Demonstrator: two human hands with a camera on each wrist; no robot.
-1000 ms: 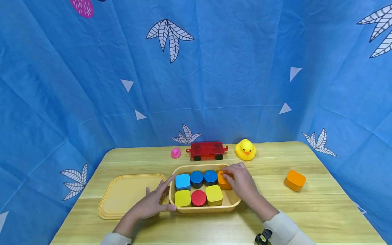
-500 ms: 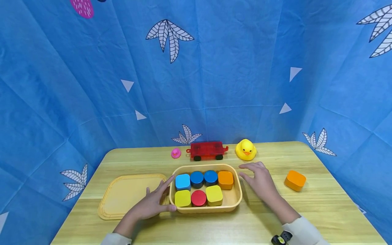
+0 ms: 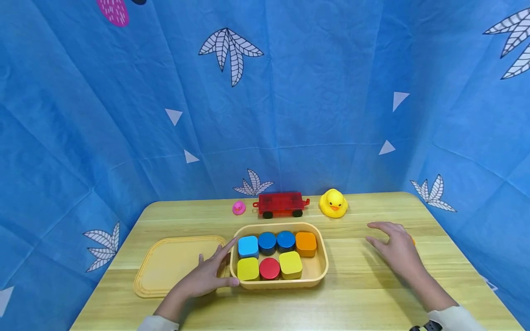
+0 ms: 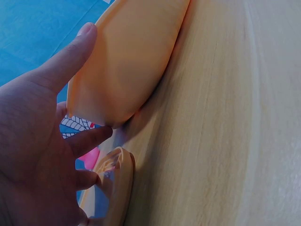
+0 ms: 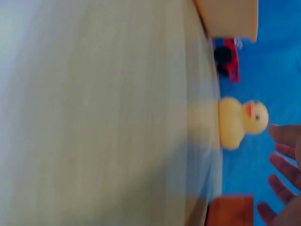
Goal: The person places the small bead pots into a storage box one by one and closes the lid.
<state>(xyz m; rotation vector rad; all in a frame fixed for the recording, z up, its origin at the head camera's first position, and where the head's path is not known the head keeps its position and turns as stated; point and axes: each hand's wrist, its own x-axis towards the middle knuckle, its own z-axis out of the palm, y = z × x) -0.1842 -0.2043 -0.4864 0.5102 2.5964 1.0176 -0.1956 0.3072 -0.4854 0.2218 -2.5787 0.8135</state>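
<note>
A cream plastic box [image 3: 285,284] stands at the table's middle. Its back row has a light blue square block [image 3: 248,247], two dark blue round blocks and an orange block [image 3: 306,243]; in front are two yellow square blocks and a red round one [image 3: 269,268]. My left hand [image 3: 203,276] spreads around the box's left end, thumb and index finger touching it. Out to the right, my right hand [image 3: 395,248] is in the air with fingers apart and holds nothing. Behind it, a second orange block [image 5: 230,211] is mostly hidden in the head view.
A flat cream lid [image 3: 178,266] lies left of the box, under the left hand's side. Along the back stand a small pink duck [image 3: 238,208], a red toy wagon [image 3: 281,204] and a yellow duck [image 3: 333,203]. A blue printed cloth [image 3: 290,115] hangs behind the table.
My right hand has let go of the orange block inside the box and moved right, over towards the other orange block. The left hand has stayed at the box.
</note>
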